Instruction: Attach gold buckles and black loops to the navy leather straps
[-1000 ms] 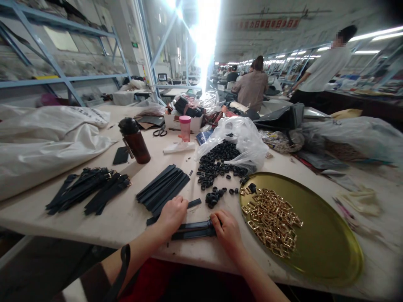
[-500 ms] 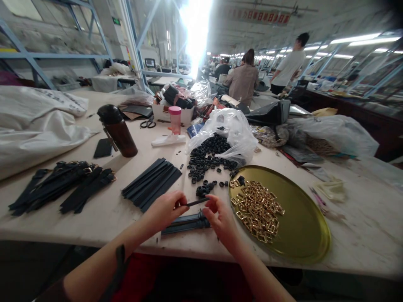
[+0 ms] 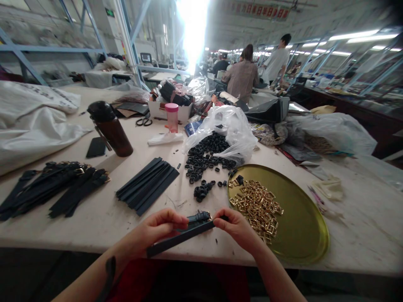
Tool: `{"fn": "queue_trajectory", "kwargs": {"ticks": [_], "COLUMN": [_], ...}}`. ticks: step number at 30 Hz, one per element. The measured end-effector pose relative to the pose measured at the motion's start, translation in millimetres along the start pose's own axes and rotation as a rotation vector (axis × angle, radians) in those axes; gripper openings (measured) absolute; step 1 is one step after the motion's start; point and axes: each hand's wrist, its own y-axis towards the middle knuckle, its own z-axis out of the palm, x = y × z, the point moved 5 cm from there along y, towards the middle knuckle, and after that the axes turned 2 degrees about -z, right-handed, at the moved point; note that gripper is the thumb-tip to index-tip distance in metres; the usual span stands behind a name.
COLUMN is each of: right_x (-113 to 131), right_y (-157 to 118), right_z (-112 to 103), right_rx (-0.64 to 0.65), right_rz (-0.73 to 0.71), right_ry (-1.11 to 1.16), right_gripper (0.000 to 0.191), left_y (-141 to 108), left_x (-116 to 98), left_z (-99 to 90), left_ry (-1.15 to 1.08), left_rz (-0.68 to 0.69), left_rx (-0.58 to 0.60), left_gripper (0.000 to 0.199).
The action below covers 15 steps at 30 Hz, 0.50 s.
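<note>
My right hand pinches one end of a flat black strap, near the front edge of the table. The strap slants down to the left, its other end below my left hand. My left hand's fingers are closed just above the strap's middle; what they hold, if anything, is hidden. Behind the held strap lie finished-looking straps with a gold buckle, partly covered by my hands. A fan of plain black straps lies to the left. Small black loops sit beyond my hands.
A gold tray at right carries a heap of gold buckles. Buckled straps are piled at left. A dark bottle, a phone, scissors, a pink-lidded cup and a plastic bag stand or lie farther back.
Both hands have come lower and nearer to me. The strap, seen edge-on before, now shows its broad side and hangs past my left hand. My right hand has closed on its end.
</note>
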Motion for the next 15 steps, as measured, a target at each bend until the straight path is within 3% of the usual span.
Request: {"fn": "queue_trajectory", "kwargs": {"ticks": [3,5,8,10,12,15], "right_x": [8,13,15,11,5,-1], "right_y": [6,18,48,70,88,101], "right_z": [12,13,-12,-33,-46,-48], "right_rx": [0.138,0.138,-0.100,-0.212,-0.233,-0.207], "right_rz": [-0.055,-0.122,-0.177,-0.139,-0.109,-0.102], "right_ry": [-0.127,-0.286,-0.804,-0.955,-1.022,-1.057], "right_gripper": [0.013,0.015,0.021,0.019,0.016,0.017], "left_y": [11,20,32,34,34,32], "left_x": [3,4,4,6,9,12], "left_z": [15.7,27.1,29.1,26.1,24.5,25.2], "left_ry": [0.073,0.184,0.141,0.037,-0.057,-0.136], "left_rz": [-0.091,-0.103,-0.083,-0.093,-0.122,-0.139], "left_rx": [0.108,0.151,0.006,-0.094,-0.144,-0.156], "left_gripper": [0.030,0.030,0.027,0.025,0.024,0.023]}}
